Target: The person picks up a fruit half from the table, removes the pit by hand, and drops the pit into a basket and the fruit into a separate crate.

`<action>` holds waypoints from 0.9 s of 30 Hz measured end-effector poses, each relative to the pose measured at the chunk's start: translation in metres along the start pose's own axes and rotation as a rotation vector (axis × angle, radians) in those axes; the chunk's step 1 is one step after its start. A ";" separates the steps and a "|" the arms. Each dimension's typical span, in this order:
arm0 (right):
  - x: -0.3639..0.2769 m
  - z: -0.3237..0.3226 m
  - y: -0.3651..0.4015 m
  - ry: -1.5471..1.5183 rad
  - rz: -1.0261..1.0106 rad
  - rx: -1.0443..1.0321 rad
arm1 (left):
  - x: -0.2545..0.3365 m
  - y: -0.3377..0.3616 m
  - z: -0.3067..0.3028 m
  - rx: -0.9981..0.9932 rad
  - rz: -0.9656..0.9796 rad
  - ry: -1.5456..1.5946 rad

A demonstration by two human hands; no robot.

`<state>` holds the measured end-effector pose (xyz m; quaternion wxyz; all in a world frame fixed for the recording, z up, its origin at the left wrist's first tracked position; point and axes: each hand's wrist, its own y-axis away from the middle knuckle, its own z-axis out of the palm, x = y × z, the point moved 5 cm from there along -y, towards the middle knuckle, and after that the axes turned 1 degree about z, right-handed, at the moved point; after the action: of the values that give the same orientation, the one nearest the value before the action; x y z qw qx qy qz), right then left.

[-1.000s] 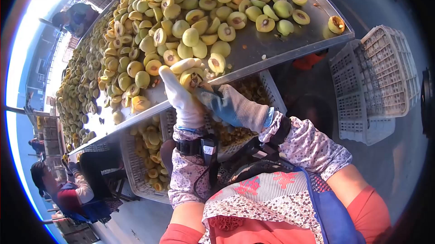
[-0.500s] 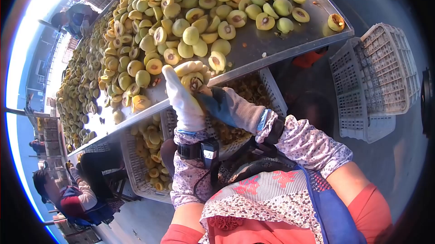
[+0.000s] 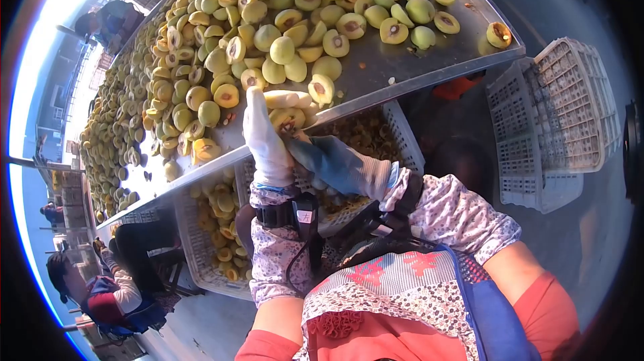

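We note a white knit glove on the left hand (image 3: pixel 267 141), a blue-coated glove on the right hand (image 3: pixel 333 162), floral sleeves (image 3: pixel 456 217) behind both, and a black strapped device (image 3: pixel 295 214) with its cable behind the left.

- Halved stone fruit (image 3: pixel 268 19) lies heaped on the worktop (image 3: pixel 402 69), thinning toward its right end.
- The left hand (image 3: pixel 268 140) and right hand (image 3: pixel 335 163) meet on a fruit half (image 3: pixel 287 118) at the near edge.
- Filled crates (image 3: pixel 208 247) sit below that edge.
- Stacked crates (image 3: pixel 557 119) stand on the floor to the right.
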<state>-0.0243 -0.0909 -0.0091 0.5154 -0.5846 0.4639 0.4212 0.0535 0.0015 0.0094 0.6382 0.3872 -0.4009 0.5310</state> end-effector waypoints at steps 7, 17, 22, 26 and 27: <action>-0.016 0.005 0.014 -0.452 0.821 -0.508 | 0.011 0.007 0.008 -0.226 -0.148 -0.005; 0.034 -0.012 0.020 0.842 0.594 -0.506 | 0.064 -0.013 -0.093 -0.056 0.179 0.382; 0.004 -0.019 0.012 0.806 0.360 -0.264 | 0.123 0.021 -0.213 0.825 0.149 -0.811; -0.004 -0.010 0.006 0.739 0.381 -0.328 | 0.120 -0.029 -0.207 0.575 0.218 -0.970; -0.002 -0.007 0.005 0.757 0.378 -0.357 | 0.115 -0.045 -0.191 0.483 0.292 -1.043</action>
<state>-0.0292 -0.0979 -0.0072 0.1150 -0.6820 0.6381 0.3383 0.1301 0.2131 0.0401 0.1709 0.6722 -0.5785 0.4292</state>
